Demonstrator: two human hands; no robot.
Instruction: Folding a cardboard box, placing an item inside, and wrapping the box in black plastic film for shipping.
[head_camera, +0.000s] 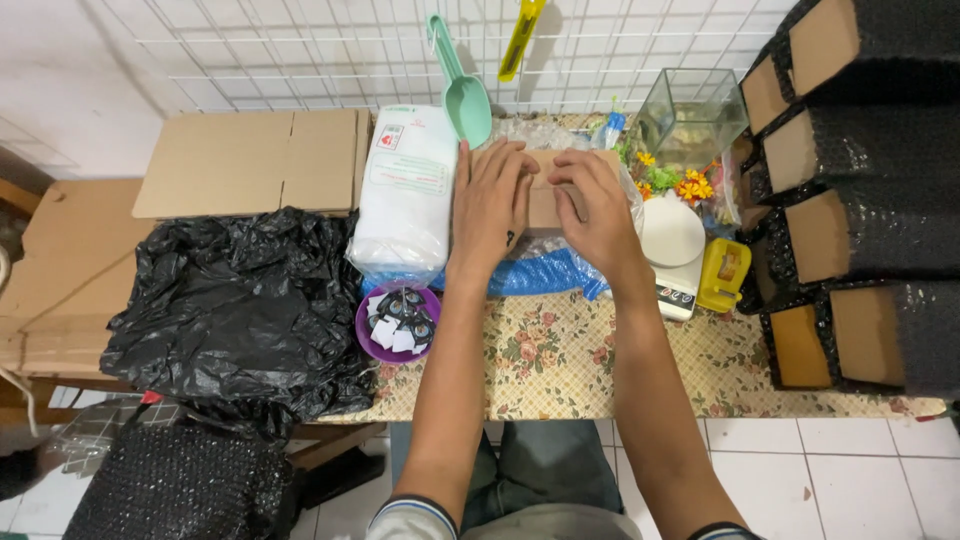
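We press both flat, open palms, left hand (489, 205) and right hand (598, 208), on a small cardboard box (543, 200) atop blue bubble wrap (545, 274), between a white sack (407, 190) and a kitchen scale (673, 245).

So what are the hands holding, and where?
Both hands, left and right, lie flat on top of a small cardboard box; no real grip shows.
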